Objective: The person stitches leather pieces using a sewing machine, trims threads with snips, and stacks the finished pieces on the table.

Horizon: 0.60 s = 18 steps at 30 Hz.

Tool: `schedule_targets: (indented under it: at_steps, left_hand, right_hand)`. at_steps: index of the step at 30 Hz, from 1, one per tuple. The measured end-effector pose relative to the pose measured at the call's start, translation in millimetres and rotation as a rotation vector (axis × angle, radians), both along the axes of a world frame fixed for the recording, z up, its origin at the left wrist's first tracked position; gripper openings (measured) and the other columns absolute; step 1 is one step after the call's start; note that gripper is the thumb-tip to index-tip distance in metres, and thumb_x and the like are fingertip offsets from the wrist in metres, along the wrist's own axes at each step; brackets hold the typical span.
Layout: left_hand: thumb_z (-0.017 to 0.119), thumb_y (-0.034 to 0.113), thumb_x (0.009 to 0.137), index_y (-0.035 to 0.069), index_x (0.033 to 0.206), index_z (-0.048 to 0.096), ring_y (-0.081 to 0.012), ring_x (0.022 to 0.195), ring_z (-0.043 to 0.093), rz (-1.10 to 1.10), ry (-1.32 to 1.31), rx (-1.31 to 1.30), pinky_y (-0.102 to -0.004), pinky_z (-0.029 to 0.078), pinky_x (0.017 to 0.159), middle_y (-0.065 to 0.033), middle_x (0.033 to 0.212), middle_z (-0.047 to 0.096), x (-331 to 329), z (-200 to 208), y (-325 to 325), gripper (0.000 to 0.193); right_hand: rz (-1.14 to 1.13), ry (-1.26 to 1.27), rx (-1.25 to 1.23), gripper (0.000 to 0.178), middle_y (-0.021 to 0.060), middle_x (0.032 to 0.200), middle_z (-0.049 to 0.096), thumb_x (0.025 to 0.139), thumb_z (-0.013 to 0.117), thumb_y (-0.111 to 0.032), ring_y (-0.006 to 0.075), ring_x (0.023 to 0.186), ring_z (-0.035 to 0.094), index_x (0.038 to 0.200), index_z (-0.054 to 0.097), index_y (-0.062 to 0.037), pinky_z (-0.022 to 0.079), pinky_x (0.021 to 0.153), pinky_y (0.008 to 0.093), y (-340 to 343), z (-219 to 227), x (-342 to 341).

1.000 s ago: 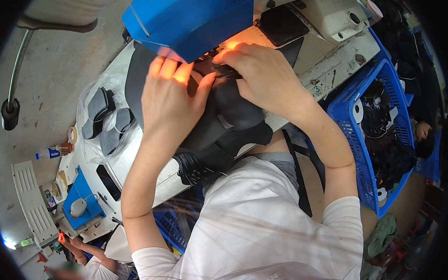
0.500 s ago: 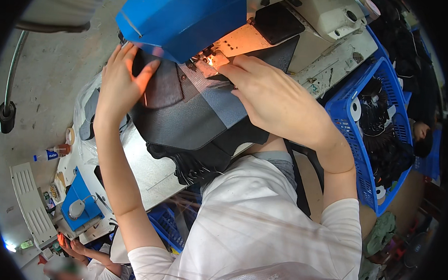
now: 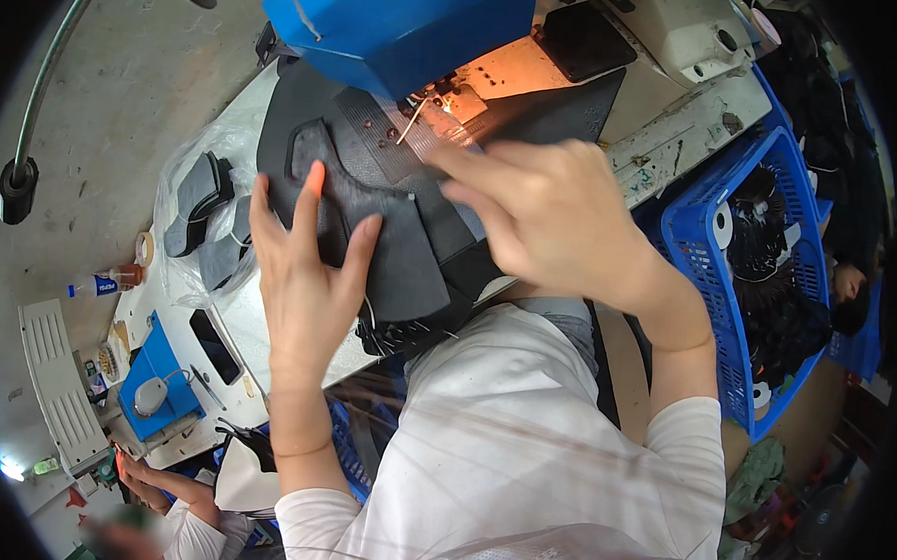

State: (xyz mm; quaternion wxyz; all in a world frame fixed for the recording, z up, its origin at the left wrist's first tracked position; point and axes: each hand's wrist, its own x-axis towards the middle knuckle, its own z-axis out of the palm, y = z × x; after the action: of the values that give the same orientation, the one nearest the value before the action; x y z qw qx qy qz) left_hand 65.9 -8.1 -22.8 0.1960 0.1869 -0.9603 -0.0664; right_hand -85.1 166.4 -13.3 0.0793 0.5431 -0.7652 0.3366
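My left hand (image 3: 314, 264) is spread, its fingertips on a curved black leather-like piece (image 3: 394, 258). That piece lies over a larger black sheet (image 3: 296, 103), partly under the blue-covered sewing machine (image 3: 409, 33). Beside the lit needle area, a ribbed grey strip (image 3: 376, 117) runs across the work, and a short pale thread-like strand (image 3: 412, 121) shows there. My right hand (image 3: 562, 205) hovers over the sheet's right part, near the strip; motion blurs its fingers, so I cannot make out whether they hold anything.
A blue plastic crate (image 3: 732, 322) with black pieces and white spools stands at the right. Clear plastic with grey bundles (image 3: 202, 199) lies at the left, beyond a phone (image 3: 215, 345) and a bottle (image 3: 105, 282). Another person's hands (image 3: 140, 477) show at lower left.
My left hand has moved right and toward me, off the machine's edge, and the curved piece has come toward me with it. My right hand has drawn back from the needle.
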Motion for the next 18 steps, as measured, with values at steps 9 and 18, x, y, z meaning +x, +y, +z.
schedule_targets:
  at_steps: [9, 18]
  left_hand:
    - [0.070, 0.000, 0.088, 0.000, 0.128, 0.046, -0.0094, 0.074, 0.056, 0.159, 0.638, 0.961, -0.0234, 0.044, 0.072, -0.0023, 0.080, 0.058, 67.3, -106.4, 50.5, 0.046]
    - [0.071, 0.006, 0.082, -0.004, 0.108, 0.060, -0.0307, 0.082, 0.053, 0.147, -0.077, 0.611, -0.0404, 0.044, 0.072, -0.0132, 0.086, 0.052, 68.7, -126.4, 40.5, 0.031]
  right_hand:
    - [0.183, -0.308, 0.341, 0.018, 0.0203, 0.093, 0.067, 0.084, 0.063, -0.006, 0.0367, 0.089, 0.066, 0.101, 0.065, -0.0022, 0.051, 0.073, 0.0466, 25.6, -118.5, 30.5]
    - [-0.056, -0.486, 0.346, 0.018, 0.0183, 0.088, 0.068, 0.079, 0.071, -0.011, 0.0380, 0.086, 0.066, 0.096, 0.069, -0.0057, 0.052, 0.075, 0.0459, 5.0, -155.0, 38.5]
